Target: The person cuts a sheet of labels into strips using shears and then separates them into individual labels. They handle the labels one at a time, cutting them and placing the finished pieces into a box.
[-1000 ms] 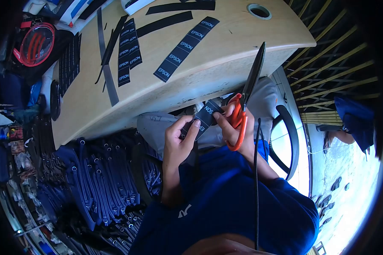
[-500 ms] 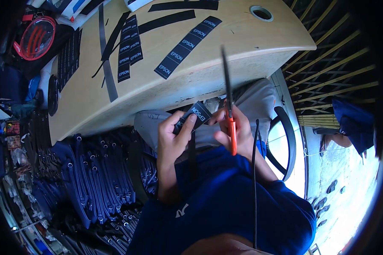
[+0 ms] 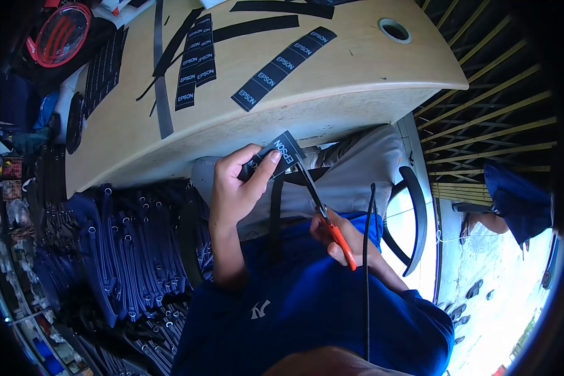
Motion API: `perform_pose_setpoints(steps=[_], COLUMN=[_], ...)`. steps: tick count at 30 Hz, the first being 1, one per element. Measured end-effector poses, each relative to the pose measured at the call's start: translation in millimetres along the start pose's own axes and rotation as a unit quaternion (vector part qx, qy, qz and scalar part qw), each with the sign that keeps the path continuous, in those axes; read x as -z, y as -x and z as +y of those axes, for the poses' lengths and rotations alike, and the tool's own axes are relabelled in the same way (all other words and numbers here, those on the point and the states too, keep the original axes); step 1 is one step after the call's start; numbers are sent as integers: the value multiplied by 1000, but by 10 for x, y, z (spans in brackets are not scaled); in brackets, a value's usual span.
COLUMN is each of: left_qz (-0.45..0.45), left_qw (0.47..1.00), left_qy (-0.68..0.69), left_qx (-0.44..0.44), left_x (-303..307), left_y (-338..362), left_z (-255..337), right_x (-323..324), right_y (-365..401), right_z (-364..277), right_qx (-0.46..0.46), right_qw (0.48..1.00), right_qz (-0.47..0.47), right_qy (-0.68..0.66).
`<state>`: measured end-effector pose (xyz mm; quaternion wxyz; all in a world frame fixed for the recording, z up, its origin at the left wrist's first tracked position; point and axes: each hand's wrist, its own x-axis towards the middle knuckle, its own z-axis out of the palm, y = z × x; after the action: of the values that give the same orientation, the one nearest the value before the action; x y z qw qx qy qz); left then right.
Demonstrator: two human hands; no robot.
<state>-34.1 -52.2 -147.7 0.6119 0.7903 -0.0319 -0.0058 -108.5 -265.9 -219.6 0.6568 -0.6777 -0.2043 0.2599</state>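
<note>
My left hand (image 3: 247, 178) pinches a black strip of EPSON labels (image 3: 284, 154) between thumb and fingers, its free end pointing up and right. My right hand (image 3: 341, 238) is closed round the orange handles of a pair of scissors (image 3: 313, 190). The blades slant up and left, with their tips right at the right edge of the label strip. Both hands are in front of my lap, below the table's front edge. On the table lie another EPSON label strip (image 3: 284, 69) and a small stack of such strips (image 3: 196, 62).
The wooden table (image 3: 351, 69) has a round cable hole (image 3: 394, 30) at its right. Plain black strips (image 3: 257, 28) lie at the back. Many dark blue straps with metal rings (image 3: 135, 250) hang at lower left. A black cord (image 3: 368, 276) runs down in front of me.
The scissors have swung from upright to a leftward slant, their tips now at the label strip. My right hand has moved lower; my left hand has shifted slightly up and left.
</note>
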Motion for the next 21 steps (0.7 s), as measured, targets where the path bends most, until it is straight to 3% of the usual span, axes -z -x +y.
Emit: perform_pose_setpoints(steps=[21], left_qz=[-58], left_qw=[997], left_qy=[-55], left_qx=[-20], left_x=[-42], left_y=[35], left_z=[-17], right_x=[10], right_y=[-97], right_z=[-125], right_qx=[-23], right_qw=[999], right_qz=[43], right_qy=[5])
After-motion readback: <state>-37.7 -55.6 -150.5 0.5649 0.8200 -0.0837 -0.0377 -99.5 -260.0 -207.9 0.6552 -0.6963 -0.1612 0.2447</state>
